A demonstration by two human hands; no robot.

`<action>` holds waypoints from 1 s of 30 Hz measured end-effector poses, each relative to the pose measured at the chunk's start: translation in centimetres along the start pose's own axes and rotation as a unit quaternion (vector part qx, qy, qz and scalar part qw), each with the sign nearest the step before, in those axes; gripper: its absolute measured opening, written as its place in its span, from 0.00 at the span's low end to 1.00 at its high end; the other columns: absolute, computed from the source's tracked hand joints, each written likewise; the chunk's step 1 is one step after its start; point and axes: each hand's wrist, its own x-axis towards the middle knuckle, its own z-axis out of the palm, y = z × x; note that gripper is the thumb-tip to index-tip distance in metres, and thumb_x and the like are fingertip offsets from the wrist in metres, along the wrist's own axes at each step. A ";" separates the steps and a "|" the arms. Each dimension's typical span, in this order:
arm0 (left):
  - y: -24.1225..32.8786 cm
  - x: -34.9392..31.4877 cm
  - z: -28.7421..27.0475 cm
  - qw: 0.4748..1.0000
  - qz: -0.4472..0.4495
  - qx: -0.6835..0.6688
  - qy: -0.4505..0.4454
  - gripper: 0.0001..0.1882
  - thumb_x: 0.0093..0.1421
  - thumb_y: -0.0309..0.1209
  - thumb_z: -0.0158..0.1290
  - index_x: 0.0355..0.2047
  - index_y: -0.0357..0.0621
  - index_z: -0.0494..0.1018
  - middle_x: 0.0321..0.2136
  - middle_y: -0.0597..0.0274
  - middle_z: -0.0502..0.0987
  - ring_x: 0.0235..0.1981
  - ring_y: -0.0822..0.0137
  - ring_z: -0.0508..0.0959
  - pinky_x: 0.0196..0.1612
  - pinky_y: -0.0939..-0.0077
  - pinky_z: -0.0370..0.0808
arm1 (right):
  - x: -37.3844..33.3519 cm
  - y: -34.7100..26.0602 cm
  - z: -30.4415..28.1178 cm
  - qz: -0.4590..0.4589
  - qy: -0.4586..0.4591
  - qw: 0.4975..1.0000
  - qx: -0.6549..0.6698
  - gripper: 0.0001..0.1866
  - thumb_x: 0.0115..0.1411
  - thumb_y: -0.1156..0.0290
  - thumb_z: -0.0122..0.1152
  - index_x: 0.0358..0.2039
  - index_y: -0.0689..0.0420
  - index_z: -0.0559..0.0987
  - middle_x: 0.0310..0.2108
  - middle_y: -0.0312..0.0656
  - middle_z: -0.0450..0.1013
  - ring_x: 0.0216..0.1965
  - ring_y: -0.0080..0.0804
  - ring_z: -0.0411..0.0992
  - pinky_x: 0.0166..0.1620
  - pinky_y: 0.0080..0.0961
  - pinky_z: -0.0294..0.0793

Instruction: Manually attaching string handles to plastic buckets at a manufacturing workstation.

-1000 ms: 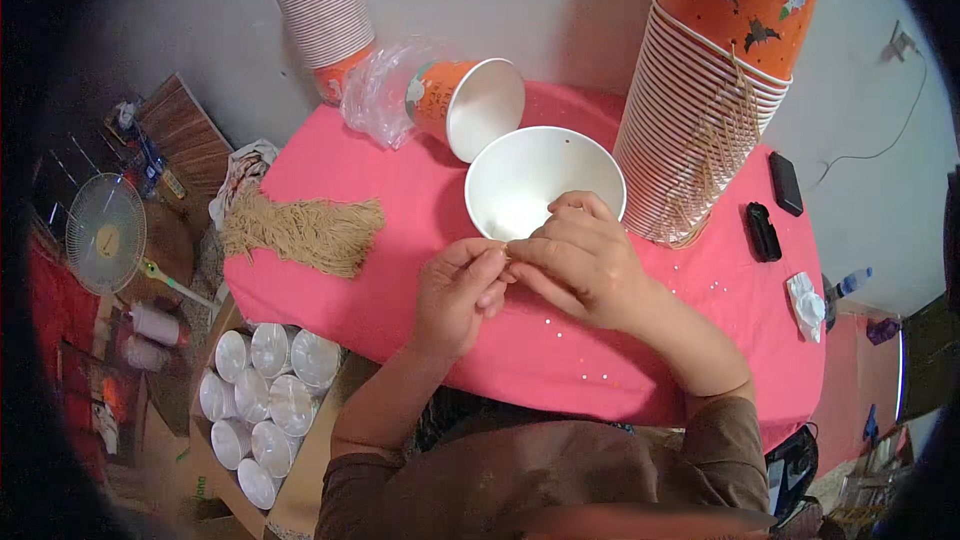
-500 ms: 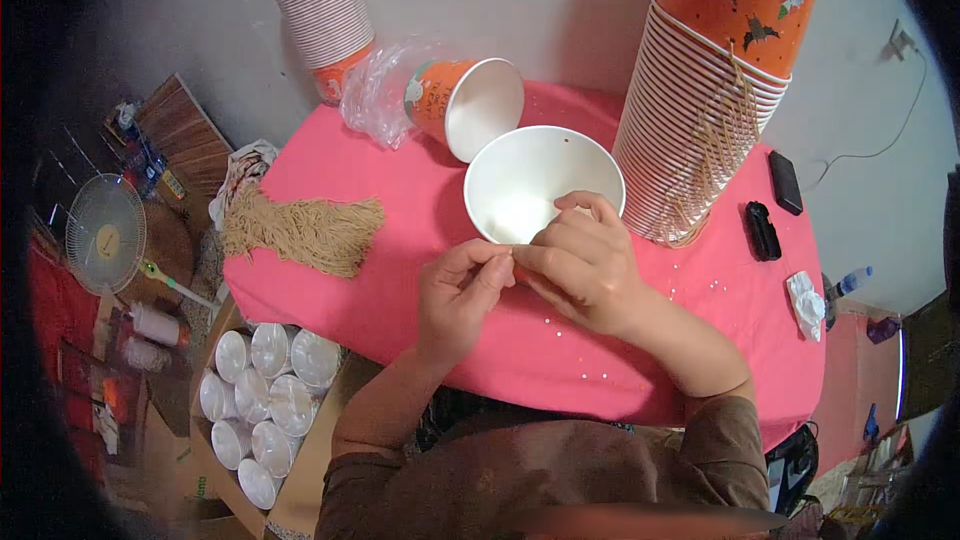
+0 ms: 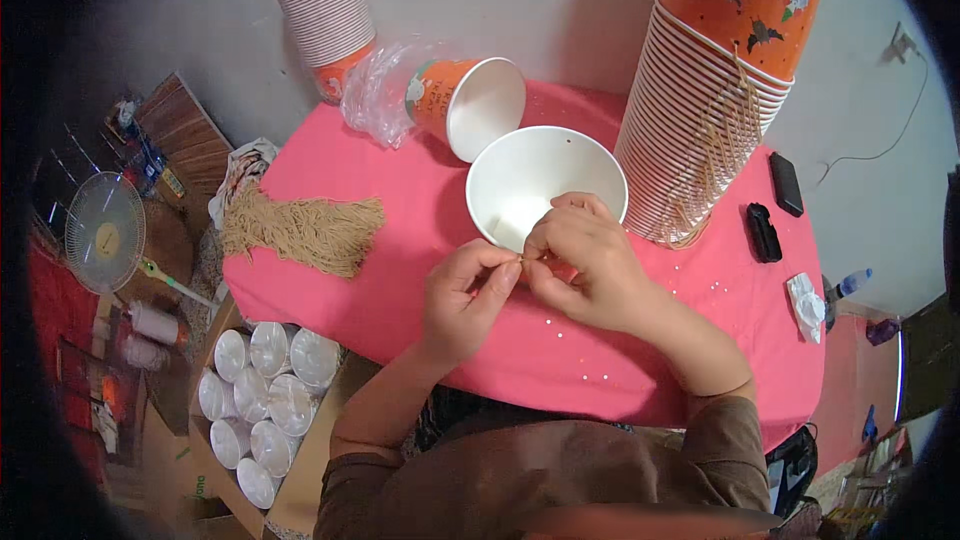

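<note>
1. Right now, the left hand (image 3: 462, 292) pinches, thumb and forefinger together, on what looks like a cord end (image 3: 522, 261), mostly hidden by fingertips.
2. Meeting it tip to tip, the right hand (image 3: 588, 262) pinches too, apparently on that same cord; its other fingers curl loosely. Such cord should be feather-light, limp and soft, so it's best gripped close to its end.
3. Just beyond both hands stands the white-lined bucket (image 3: 535, 172), mouth up, its near rim partly covered by the right hand; whether they touch, I can't tell. It looks like paper: light, fairly stiff, smooth enough to slide, easily dented. Hold it by the rim, gently.
4. Past the left hand, another bucket (image 3: 442, 93) lies on its side, touching clear plastic wrap (image 3: 378, 92) that would crumple and cling.
5. Well to the left hand's left, a cord bundle (image 3: 305, 230) sprawls, soft and likely to tangle; lift single strands from the frayed end.
6. Beyond the right hand, rightward, the tall bucket stack (image 3: 675, 125) leans, likely tippy; steady it low.
</note>
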 end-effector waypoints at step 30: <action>0.0 -0.1 -0.3 0.999 -0.040 0.017 -0.023 0.03 0.62 0.22 0.53 0.36 0.38 0.75 0.18 0.77 0.67 0.19 0.86 0.61 0.22 0.87 0.58 | 0.1 0.7 -0.8 0.013 -0.055 0.996 0.067 0.05 0.49 0.76 0.64 0.27 0.56 0.75 0.23 0.39 0.72 0.29 0.38 0.73 0.53 0.40 0.67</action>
